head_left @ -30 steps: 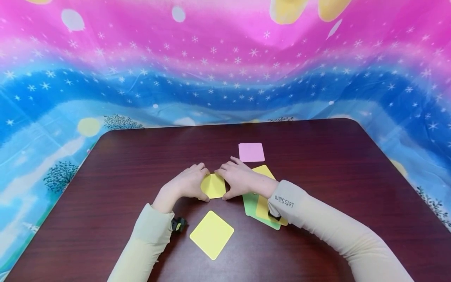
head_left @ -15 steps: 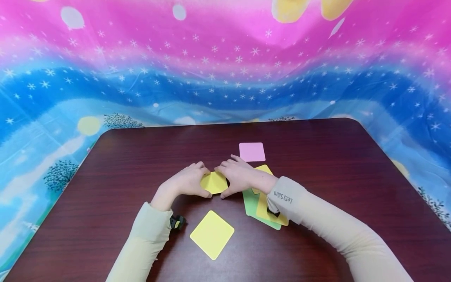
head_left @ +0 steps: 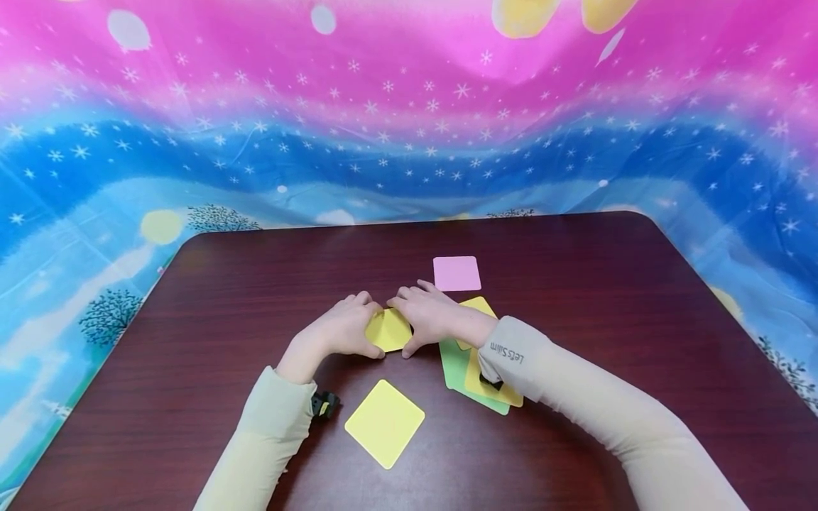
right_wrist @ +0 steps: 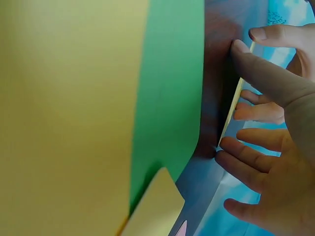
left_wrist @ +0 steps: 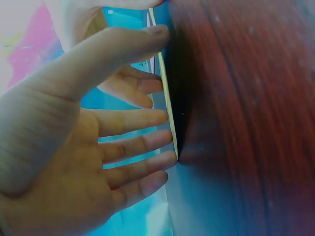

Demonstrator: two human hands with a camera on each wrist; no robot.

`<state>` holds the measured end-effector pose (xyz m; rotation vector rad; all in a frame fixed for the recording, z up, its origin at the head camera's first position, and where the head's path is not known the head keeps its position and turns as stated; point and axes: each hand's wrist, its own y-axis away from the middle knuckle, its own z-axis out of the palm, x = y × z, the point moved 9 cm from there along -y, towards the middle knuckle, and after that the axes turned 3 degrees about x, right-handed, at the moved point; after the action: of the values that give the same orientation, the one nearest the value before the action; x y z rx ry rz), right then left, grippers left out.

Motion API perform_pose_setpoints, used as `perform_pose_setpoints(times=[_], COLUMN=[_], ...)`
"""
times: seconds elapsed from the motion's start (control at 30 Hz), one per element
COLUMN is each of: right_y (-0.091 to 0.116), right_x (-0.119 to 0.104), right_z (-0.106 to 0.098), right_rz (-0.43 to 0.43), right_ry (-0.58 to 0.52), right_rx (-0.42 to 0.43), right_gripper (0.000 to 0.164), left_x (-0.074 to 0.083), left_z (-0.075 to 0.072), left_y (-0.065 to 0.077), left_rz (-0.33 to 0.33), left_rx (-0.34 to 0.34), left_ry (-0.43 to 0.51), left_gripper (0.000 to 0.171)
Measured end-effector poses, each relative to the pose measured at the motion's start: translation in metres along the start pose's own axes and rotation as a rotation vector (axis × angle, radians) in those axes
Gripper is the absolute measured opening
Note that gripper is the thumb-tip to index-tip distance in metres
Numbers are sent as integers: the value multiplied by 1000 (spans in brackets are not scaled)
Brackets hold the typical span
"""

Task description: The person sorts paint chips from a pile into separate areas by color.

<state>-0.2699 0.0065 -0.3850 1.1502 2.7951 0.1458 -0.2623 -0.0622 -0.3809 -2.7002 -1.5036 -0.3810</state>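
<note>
Between my two hands is a yellow square card (head_left: 388,328), its face showing a faint line where the shade changes. My left hand (head_left: 341,328) pinches its left side, thumb at the near edge and fingers at the far edge. On the other side, my right hand (head_left: 424,316) holds the card between thumb and fingers too. Both wrist views show the yellow card (left_wrist: 170,103) almost edge-on, with dark shadow beside it on the table. Another yellow card (head_left: 385,424) lies flat, corner towards me, in front of the hands.
A pink card (head_left: 456,273) lies farther back. Under my right forearm, a green card (head_left: 454,365) and yellow cards (head_left: 479,305) overlap. The dark reddish table (head_left: 255,270) ends at a patterned cloth (head_left: 358,128). A black wrist device (head_left: 324,404) is on the left wrist.
The held card has turned a little counterclockwise, its near right corner swinging away from me. Both hands have shifted only slightly with it. The other cards lie as before.
</note>
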Motion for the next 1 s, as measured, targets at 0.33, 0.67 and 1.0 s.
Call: perform_pose_setpoints(times=[0.33,0.67,1.0], right_y=[-7,-9,-12], right_x=[1,5,7], right_z=[5,3,6], right_rz=[-9,7,42], right_ry=[-43,-34,4], right_rx=[-73,-52,-90], right_gripper=[88,90,93], left_x=[-8,-8,-5], left_z=[4,3,7], left_y=[-5,-12,-14], left_rz=[-69,-54,-34], left_rx=[-48,-88,-95], left_ry=[-29,11,21], left_gripper=[76,70,72])
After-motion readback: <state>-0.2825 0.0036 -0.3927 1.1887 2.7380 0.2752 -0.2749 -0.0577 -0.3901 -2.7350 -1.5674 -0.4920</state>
